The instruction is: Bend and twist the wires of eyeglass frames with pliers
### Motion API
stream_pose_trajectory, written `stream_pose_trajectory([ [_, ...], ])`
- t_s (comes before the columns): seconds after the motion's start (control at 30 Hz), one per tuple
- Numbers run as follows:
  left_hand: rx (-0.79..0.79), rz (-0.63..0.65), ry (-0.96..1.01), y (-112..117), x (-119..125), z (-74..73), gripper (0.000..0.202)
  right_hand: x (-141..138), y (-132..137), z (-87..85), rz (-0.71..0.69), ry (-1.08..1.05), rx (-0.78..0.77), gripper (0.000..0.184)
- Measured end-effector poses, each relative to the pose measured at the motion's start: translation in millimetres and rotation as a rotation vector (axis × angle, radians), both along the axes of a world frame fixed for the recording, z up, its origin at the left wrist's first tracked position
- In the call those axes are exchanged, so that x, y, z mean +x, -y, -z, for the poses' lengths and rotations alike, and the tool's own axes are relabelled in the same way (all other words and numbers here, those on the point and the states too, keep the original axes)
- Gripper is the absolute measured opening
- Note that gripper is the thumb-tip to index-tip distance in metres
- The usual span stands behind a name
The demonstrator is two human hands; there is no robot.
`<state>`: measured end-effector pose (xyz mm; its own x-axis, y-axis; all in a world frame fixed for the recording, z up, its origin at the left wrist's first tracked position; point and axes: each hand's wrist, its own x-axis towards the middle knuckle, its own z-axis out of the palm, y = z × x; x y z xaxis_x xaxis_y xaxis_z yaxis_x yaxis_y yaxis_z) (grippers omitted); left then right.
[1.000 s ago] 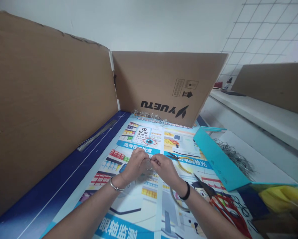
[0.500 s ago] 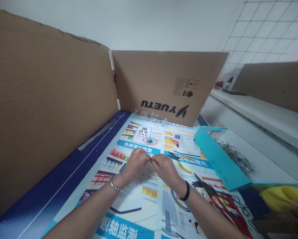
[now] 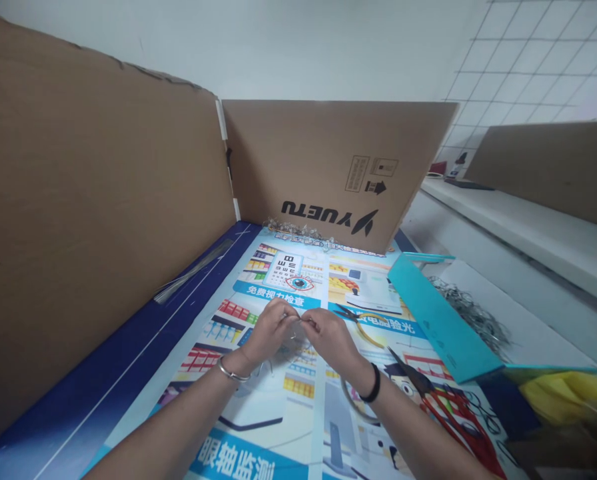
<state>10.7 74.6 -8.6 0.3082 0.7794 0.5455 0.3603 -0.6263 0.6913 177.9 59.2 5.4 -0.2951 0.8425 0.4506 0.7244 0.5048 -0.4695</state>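
My left hand [image 3: 271,330] and my right hand [image 3: 331,337] meet above a printed poster [image 3: 298,413] that covers the table. Both are pinched, fingertips nearly touching, on a small thin wire piece [image 3: 298,328] held between them; it is too small to name more exactly. A silver bangle sits on my left wrist and a black band on my right wrist. A pair of yellow-handled pliers [image 3: 361,321] lies just right of my right hand.
Cardboard walls stand at the left [image 3: 93,220] and at the back [image 3: 338,167]. A teal-edged tray [image 3: 443,327] with a heap of wire pieces [image 3: 471,313] lies to the right. Thin wire strips [image 3: 193,270] lean by the left wall. Small clear bits [image 3: 298,231] line the back wall. Something yellow [image 3: 563,393] lies at the far right.
Both hands stay in place; only the fingertips shift slightly on the small wire piece.
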Motion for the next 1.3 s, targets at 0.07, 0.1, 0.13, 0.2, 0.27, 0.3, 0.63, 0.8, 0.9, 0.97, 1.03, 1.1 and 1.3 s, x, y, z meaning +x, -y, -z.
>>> stream_pose_trajectory([
  [0.07,-0.051,-0.007,0.031,0,0,0.7,0.013,1,0,2.6,0.002,-0.010,-0.001,0.012],
  [0.1,-0.075,-0.010,0.044,0,0,0.7,0.013,1,-1,3.9,0.003,-0.017,-0.001,0.011],
  [0.13,-0.098,-0.013,0.056,0,0,0.3,0.012,1,-1,5.1,0.008,-0.027,-0.002,0.010],
  [0.2,-0.140,-0.010,0.073,1,0,-1.3,0.012,1,-1,7.4,0.026,-0.058,-0.006,0.009],
  [0.27,-0.173,0.001,0.080,2,0,-3.3,0.012,2,-1,9.2,0.044,-0.087,-0.011,0.012],
  [0.3,-0.185,0.006,0.081,2,0,-4.2,0.013,3,-1,9.9,0.049,-0.096,-0.012,0.014],
  [0.63,-0.173,0.013,0.091,4,0,-3.1,0.015,1,1,8.8,0.022,-0.111,0.053,0.017],
  [0.8,-0.141,0.001,0.104,4,0,0.4,0.016,1,2,6.5,-0.016,-0.090,0.093,0.017],
  [0.9,-0.136,-0.011,0.113,3,1,2.2,0.015,1,2,5.6,-0.016,-0.087,0.095,0.017],
  [0.97,-0.152,-0.022,0.115,3,2,2.3,0.014,2,2,6.0,-0.019,-0.077,0.090,0.018],
  [1.03,-0.174,-0.039,0.114,3,2,1.4,0.013,2,2,7.6,-0.020,-0.070,0.081,0.018],
  [1.1,-0.189,-0.053,0.118,4,2,0.0,0.011,2,1,9.7,-0.002,-0.089,0.065,0.018],
  [1.3,-0.124,-0.041,0.143,6,3,-1.5,0.013,0,2,11.4,0.085,-0.199,-0.051,0.016],
])
